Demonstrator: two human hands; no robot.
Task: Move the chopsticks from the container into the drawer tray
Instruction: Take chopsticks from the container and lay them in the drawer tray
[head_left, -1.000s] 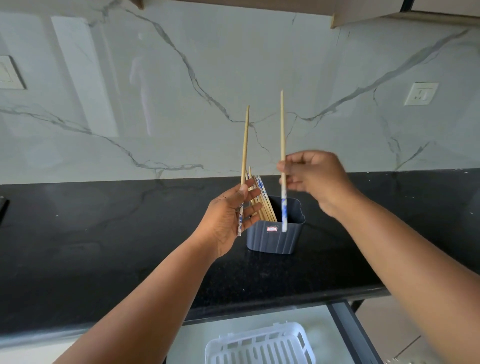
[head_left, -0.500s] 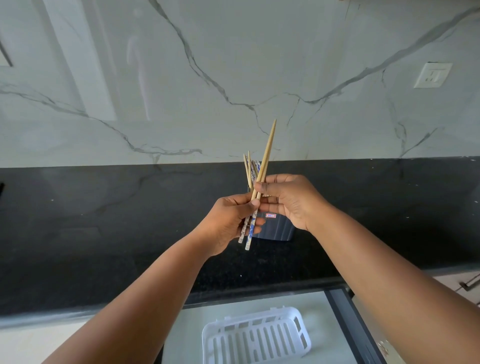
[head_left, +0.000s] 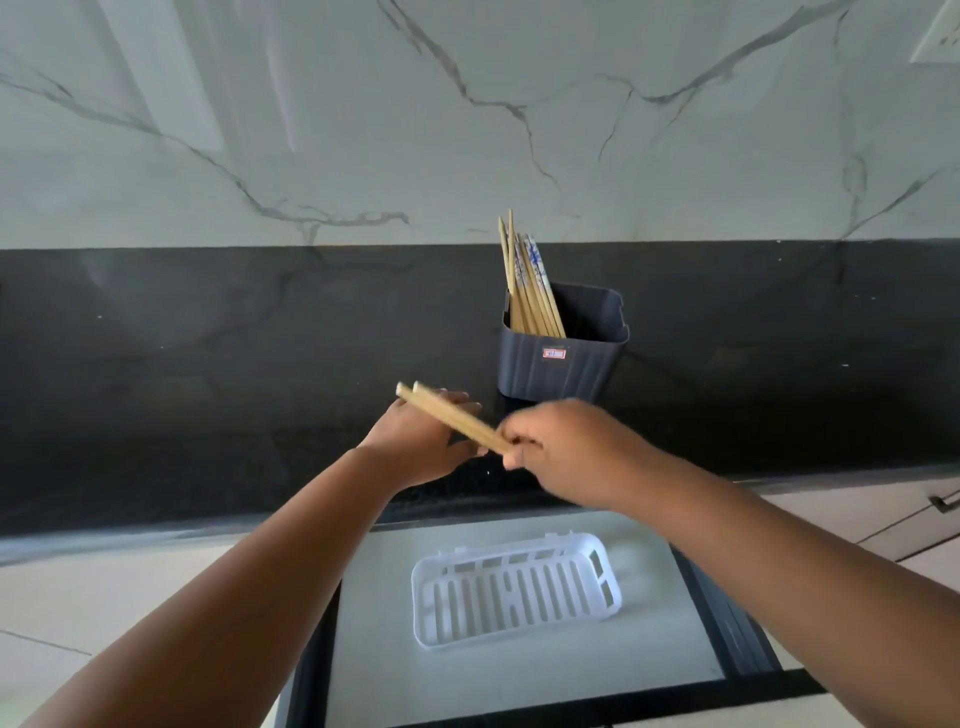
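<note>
the right hand (head_left: 558, 449) pinched a chopstick pair (head_left: 452, 418) over the left hand (head_left: 421, 441), whose grip i couldn't tell, likely needing lowering into the white tray (head_left: 608, 577).

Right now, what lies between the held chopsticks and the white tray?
Head view: only the black counter edge and bare drawer floor separate chopsticks from tray.

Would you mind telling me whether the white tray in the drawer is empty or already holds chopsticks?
Empty: the white tray shows only its bare slotted bottom, with no chopsticks lying in it.
</note>
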